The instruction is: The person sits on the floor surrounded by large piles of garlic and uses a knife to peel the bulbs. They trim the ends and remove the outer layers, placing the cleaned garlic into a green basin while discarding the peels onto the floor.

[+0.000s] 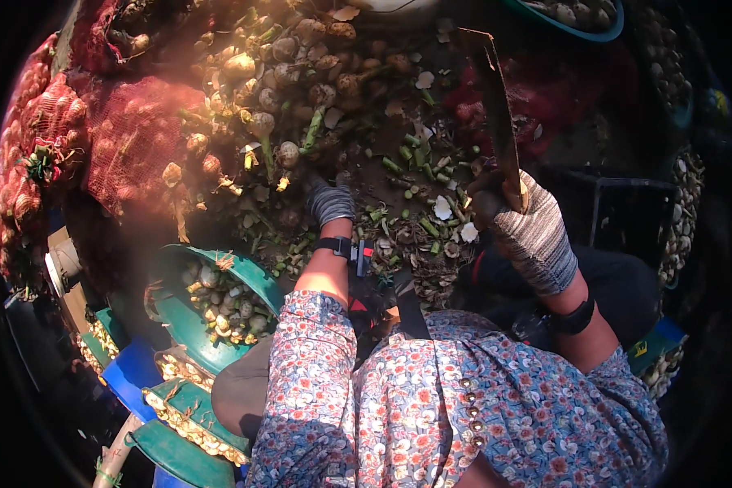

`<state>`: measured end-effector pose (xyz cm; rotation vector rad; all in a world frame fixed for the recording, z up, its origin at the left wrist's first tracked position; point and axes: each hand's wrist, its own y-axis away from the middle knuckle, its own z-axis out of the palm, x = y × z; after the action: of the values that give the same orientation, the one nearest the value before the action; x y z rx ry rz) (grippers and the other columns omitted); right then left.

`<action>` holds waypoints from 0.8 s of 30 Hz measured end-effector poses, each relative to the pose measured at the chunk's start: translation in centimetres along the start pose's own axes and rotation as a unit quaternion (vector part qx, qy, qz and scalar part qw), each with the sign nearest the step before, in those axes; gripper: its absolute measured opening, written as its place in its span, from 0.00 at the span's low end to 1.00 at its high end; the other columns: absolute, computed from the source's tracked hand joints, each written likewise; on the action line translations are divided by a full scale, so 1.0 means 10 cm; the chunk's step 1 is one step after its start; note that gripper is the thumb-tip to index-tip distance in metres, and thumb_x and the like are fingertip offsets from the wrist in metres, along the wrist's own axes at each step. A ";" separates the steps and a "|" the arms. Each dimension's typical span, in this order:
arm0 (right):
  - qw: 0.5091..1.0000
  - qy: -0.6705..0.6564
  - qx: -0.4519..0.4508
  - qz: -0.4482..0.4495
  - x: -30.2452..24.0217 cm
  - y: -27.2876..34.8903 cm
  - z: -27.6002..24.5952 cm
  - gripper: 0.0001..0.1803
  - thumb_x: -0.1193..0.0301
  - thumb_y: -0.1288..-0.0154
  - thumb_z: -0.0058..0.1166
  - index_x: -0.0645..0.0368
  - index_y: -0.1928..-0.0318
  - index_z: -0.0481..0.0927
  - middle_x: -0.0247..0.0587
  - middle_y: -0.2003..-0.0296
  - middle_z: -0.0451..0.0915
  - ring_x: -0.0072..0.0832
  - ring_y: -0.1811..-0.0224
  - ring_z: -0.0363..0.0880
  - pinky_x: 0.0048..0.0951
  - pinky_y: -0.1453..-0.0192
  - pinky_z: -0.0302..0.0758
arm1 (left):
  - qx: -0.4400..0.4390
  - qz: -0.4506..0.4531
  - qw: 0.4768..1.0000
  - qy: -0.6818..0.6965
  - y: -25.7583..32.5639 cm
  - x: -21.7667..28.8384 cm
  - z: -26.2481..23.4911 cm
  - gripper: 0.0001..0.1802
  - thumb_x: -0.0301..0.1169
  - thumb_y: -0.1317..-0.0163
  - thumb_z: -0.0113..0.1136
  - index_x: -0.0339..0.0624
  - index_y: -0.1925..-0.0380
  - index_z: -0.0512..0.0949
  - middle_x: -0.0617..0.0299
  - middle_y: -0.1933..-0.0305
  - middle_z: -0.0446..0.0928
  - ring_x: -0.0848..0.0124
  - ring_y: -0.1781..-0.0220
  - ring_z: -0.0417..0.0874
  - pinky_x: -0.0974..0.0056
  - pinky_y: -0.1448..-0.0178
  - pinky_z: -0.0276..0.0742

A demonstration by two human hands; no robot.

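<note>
My right hand, in a grey knit glove, grips the handle of a long knife whose blade points up and away from me. My left hand, also gloved, reaches down into a heap of bulbs with green stems spread in front of me; whether its fingers hold a bulb is hidden. Cut green stem bits and white peel scraps lie between the two hands. Both forearms wear black wrist straps, and my flowered sleeves fill the lower view.
Red mesh sacks full of bulbs lie at the left. A green basin holding trimmed bulbs sits by my left knee, with further green and blue basins below it. Another teal basin stands at the top right.
</note>
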<state>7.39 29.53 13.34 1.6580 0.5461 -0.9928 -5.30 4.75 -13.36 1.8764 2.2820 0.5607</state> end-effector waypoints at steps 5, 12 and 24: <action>0.996 -0.091 -0.011 0.010 0.07 0.00 0.01 0.18 0.73 0.37 0.64 0.62 0.47 0.78 0.31 0.61 0.82 0.15 0.59 0.78 0.23 0.53 0.77 | -0.157 -0.044 0.987 0.005 -0.18 0.51 0.04 0.40 0.51 0.40 0.62 0.39 0.33 0.66 0.42 0.34 0.72 0.45 0.35 0.75 0.48 0.34 0.71; 0.995 0.099 -0.012 0.030 -0.05 -0.06 0.06 0.21 0.73 0.39 0.65 0.62 0.46 0.76 0.35 0.59 0.83 0.20 0.58 0.80 0.25 0.50 0.77 | -0.300 0.169 0.832 0.435 0.39 0.52 -0.03 0.32 0.28 0.39 0.64 0.38 0.34 0.66 0.54 0.40 0.76 0.66 0.42 0.78 0.63 0.38 0.74; 0.974 0.101 -0.060 -0.192 0.31 0.08 0.45 0.28 0.73 0.47 0.67 0.59 0.43 0.77 0.50 0.55 0.84 0.41 0.52 0.84 0.32 0.47 0.79 | -0.372 0.235 0.749 0.496 1.38 0.44 -1.97 0.35 0.37 0.40 0.70 0.43 0.36 0.66 0.61 0.45 0.76 0.71 0.44 0.77 0.65 0.41 0.74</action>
<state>8.21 24.64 10.86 1.5848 1.0736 -1.0450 -0.13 7.28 10.38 1.8160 1.3268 2.5721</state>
